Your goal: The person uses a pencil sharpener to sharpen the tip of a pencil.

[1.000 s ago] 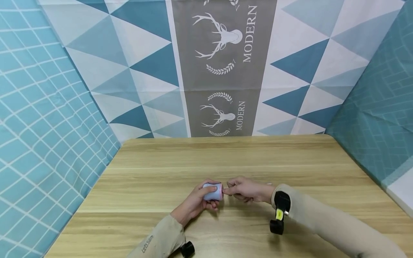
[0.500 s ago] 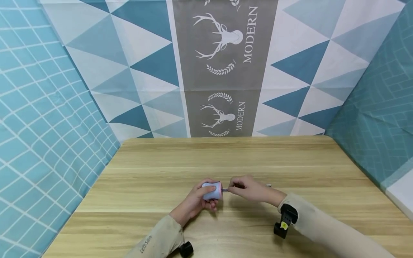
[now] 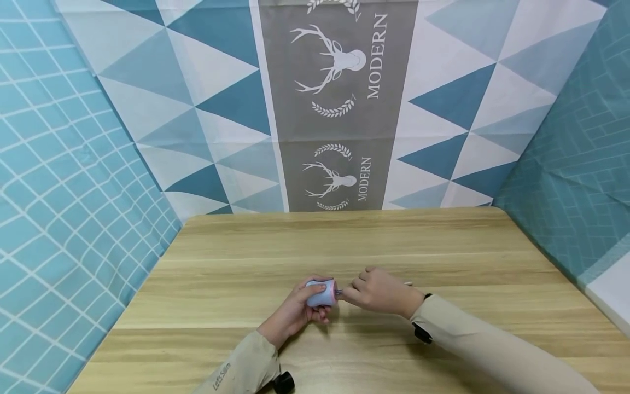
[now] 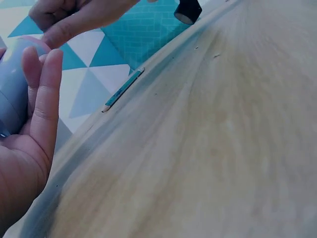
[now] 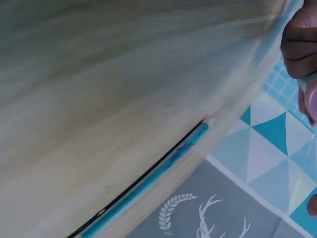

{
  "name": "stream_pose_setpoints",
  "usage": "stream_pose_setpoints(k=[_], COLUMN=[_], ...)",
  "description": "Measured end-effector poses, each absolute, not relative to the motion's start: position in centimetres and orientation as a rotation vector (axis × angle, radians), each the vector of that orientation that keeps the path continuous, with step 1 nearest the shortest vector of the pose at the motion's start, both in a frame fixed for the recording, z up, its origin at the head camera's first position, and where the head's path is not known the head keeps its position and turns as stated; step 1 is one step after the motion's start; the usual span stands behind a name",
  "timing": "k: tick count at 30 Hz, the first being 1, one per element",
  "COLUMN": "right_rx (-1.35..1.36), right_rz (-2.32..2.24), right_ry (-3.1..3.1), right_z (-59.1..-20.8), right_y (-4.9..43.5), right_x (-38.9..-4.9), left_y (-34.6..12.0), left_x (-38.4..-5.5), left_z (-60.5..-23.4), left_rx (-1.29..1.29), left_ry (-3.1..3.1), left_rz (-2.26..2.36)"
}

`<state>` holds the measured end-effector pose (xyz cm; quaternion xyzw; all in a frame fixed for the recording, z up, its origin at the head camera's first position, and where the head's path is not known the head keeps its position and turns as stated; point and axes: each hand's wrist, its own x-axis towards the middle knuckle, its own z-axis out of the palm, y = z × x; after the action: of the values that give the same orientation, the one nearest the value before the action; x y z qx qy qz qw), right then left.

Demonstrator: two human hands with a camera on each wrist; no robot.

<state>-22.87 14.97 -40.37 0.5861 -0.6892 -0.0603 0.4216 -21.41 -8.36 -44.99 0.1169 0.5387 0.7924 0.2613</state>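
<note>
My left hand [image 3: 293,312] grips a light-blue barrel with a pink rim, which looks like a small pencil sharpener [image 3: 319,294], above the table. In the left wrist view two of that hand's fingers [image 4: 47,94] stretch along the sharpener [image 4: 12,84]. From its pink end a short metal crank [image 3: 338,293] sticks out to the right. My right hand [image 3: 381,293] pinches this crank, its fingertips mostly hidden. A teal pencil [image 4: 124,90] lies on the table behind the right hand. The right wrist view shows the pencil [image 5: 148,183] nearer, and the sharpener [image 5: 311,99] at the right edge.
The wooden table [image 3: 246,246] reaches back to a patterned cloth wall [image 3: 339,109]. Blue tiled cloth [image 3: 64,191] hangs at the left and teal cloth [image 3: 576,175] at the right. A white surface [image 3: 612,290] stands at the table's right edge.
My right hand has turned at the wrist, its back now facing up; half a second ago more of the metal crank showed. The left hand keeps its hold on the sharpener, nearly still.
</note>
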Motion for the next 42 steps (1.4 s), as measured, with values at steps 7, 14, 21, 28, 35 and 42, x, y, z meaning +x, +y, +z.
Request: stream_pose_setpoints(k=[7, 14, 21, 28, 35, 42], right_rx=[1.479, 1.077, 0.493, 0.493, 1.268, 1.521], right_rz=[0.590, 1.424, 2.479, 2.430, 1.049, 0.062], right_ry=[-2.223, -2.812, -2.947, -3.032, -2.827, -2.138], right_z=[-41.0, -40.1, -40.2, -40.0, -38.3, -39.0], right_y=[14.1, 14.2, 14.5, 14.8, 15.5, 15.5], right_x=[-22.2, -21.5, -22.2, -22.3, -21.7, -21.9], left_y=[-8.5, -8.2, -8.3, -8.3, -8.2, -8.5], left_x=[-21.5, -21.4, -21.3, -21.5, -21.6, -21.7], left_z=[-45.2, -45.2, -45.2, -45.2, -45.1, -45.2], left_rx=[0.259, 0.259, 0.319, 0.371, 0.315, 0.292], left_ry=[1.460, 1.454, 1.469, 1.505, 1.446, 1.405], left_rz=[2.156, 2.145, 2.160, 2.119, 2.144, 2.175])
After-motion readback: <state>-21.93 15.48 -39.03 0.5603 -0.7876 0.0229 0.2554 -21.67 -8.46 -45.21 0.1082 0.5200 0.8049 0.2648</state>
